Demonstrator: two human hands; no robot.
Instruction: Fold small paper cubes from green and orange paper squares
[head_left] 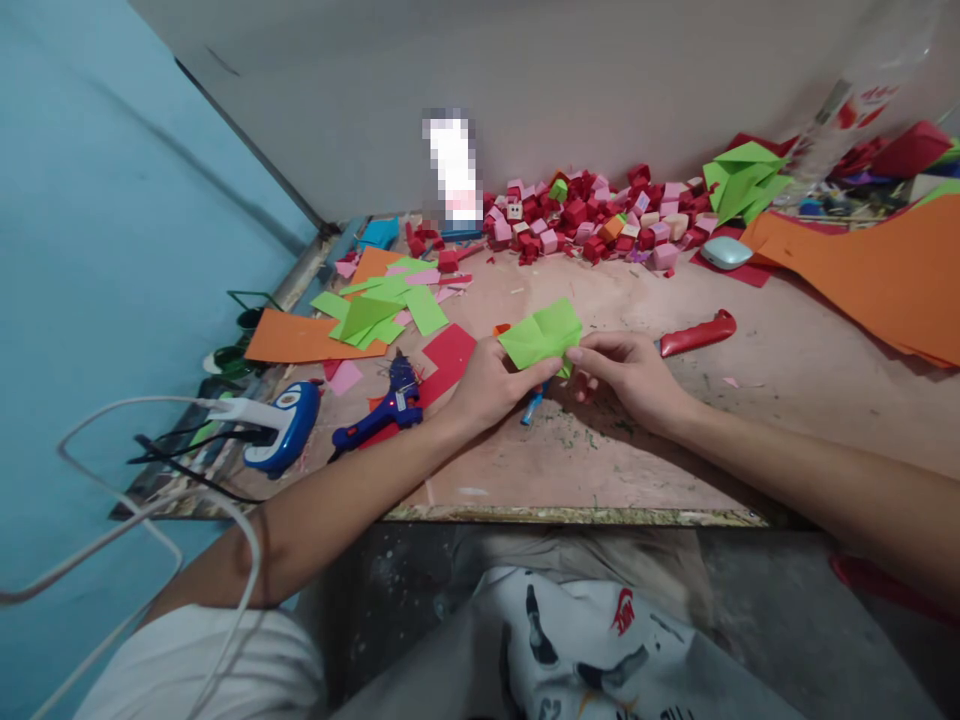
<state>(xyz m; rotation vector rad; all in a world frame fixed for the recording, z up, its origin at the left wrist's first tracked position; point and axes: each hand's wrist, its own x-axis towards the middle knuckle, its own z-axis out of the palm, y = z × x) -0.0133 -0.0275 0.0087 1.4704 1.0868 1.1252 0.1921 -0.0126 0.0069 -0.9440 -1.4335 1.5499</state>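
A creased piece of green paper is held above the table between both hands. My left hand pinches its lower left side, thumb on top. My right hand grips the lower right corner between thumb and fingers. Under the hands lies a small blue object, partly hidden. To the right, a red-handled knife rests on the table, its blade mostly behind my right hand. Left of my left hand are a red paper sheet and a blue glue gun.
A heap of folded red and pink paper pieces lines the back wall beside a pixelated phone-like screen. Green scraps lie left, orange sheets right, near a white mouse. A blue power strip with cables sits at left.
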